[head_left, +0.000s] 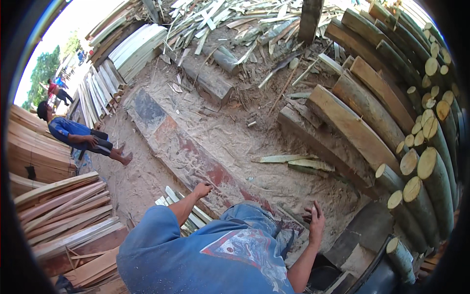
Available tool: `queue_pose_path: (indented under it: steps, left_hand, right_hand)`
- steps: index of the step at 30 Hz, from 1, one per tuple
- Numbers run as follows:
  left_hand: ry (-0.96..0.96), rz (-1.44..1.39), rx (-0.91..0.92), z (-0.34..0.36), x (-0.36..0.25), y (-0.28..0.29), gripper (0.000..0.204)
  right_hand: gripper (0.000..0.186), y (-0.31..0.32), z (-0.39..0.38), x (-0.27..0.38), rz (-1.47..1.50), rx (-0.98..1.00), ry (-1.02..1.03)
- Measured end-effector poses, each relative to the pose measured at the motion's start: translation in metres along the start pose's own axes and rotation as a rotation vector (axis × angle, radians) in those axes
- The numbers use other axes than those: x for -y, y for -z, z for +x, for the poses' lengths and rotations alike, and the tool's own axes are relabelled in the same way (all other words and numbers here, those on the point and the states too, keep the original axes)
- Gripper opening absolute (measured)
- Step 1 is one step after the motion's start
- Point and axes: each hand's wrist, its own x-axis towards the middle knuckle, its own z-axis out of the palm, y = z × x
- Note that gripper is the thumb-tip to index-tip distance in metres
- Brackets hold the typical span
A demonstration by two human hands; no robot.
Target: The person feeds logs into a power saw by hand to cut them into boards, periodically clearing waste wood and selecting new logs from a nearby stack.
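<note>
A long, low wooden bench (215,171) with worn red and dark paint, dusted with sawdust, runs from the far left down to my legs, and I appear to be sitting at its near end. My left hand (202,189) hovers over or rests on its left edge, fingers drawn together, with nothing visible in them. Off to the right of my knees, my right hand (315,216) is raised above the sandy ground, its fingers apart and holding nothing. Pale wood strips (188,208) lie beside my left forearm. Two split wood pieces (296,161) lie on the ground ahead of my right hand.
Round peeled logs (428,164) and squared timber (352,122) are stacked at the right. Sawn boards (68,210) pile up at the left, where a person (73,132) in blue sits. Wood offcuts (235,19) cover the far ground around a post (311,22).
</note>
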Motion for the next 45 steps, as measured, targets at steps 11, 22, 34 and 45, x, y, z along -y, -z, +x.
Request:
queue_pose_path:
  steps: [11,22,34,45]
  left_hand:
    - [-0.599,0.098,0.646,0.019,-0.285,-0.207,0.039]
    - [-0.337,0.694,0.955,-0.011,-0.196,-0.275,0.038]
    - [-0.424,0.979,0.992,-0.067,-0.222,-0.386,0.046]
    - [-0.662,0.783,1.148,-0.127,-0.297,-0.482,0.04]
  right_hand:
    - [0.026,0.014,-0.207,-0.31,0.275,-0.963,-0.718]
    - [0.035,-0.014,-0.183,-0.312,0.389,-0.838,-0.568]
    - [0.03,0.057,-0.246,-0.323,0.526,-1.202,-0.818]
    - [0.043,-0.036,-0.154,-0.355,0.392,-1.124,-0.859]
